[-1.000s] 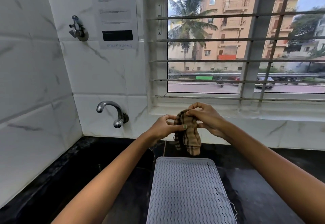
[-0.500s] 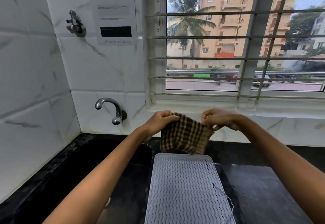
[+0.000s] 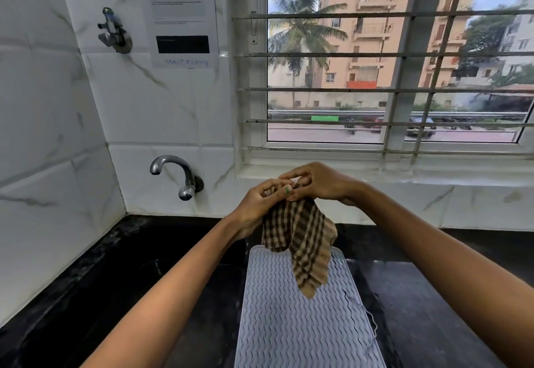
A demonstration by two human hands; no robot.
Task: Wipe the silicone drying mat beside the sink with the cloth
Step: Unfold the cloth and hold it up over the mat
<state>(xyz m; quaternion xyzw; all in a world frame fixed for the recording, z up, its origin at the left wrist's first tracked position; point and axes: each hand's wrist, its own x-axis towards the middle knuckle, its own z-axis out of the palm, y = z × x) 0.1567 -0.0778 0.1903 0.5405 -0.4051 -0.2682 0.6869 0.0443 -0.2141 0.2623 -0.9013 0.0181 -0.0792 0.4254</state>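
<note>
Both hands are up at the centre of the frame, just below the window sill. The left hand [image 3: 260,205] and the right hand [image 3: 320,182] meet there, fingers curled, each pinching the top edge of the checked cloth [image 3: 303,240]. The brown and beige cloth hangs down from that shared grip in loose folds, its lowest corner dangling in front of the upper part of the silicone drying mat [image 3: 294,330]; whether that corner touches the mat or hangs above it, I cannot tell.

The mat itself lies flat on the black counter [image 3: 427,309], lower centre of the frame, pale grey with a wavy ribbed surface, long side running away from us toward the wall. A thin loose strand runs along its right edge. Left of the mat, in the lower left, the dark sink [image 3: 161,269] drops into the counter, just beside the mat's left edge.

On the white marbled tiles above the sink a curved chrome tap [image 3: 179,174] juts out, a second small tap [image 3: 114,32] sits higher in the upper left, and a printed paper notice [image 3: 180,14] is stuck beside it. The barred window [image 3: 390,55] fills the upper right.
</note>
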